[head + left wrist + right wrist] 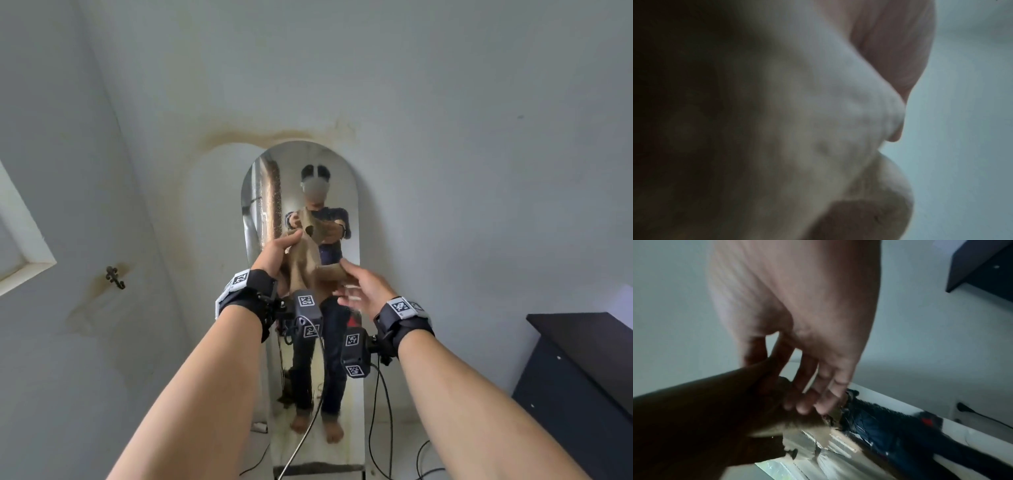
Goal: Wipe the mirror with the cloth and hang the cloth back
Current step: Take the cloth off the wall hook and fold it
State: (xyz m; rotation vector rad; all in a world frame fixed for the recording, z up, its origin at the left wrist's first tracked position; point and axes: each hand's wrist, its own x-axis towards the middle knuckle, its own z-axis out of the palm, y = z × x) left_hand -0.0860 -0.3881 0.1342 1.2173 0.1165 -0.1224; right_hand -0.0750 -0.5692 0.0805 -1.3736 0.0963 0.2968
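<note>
Wall-leaned mirror (342,192); left hand (277,255) pinches one cloth (305,263), right hand (363,287) fingers spread.

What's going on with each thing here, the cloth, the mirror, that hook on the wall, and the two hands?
cloth: off the hook, held up before the mirror
mirror: upright against the wall
wall hook: bare
left hand: grips the cloth's top
right hand: fingers loose, at the cloth's lower edge

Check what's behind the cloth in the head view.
Behind the cloth stands the arched mirror, leaning on the wall. The left hand grips the cloth. The glass directly behind it is covered, so its state is unknown.
</note>
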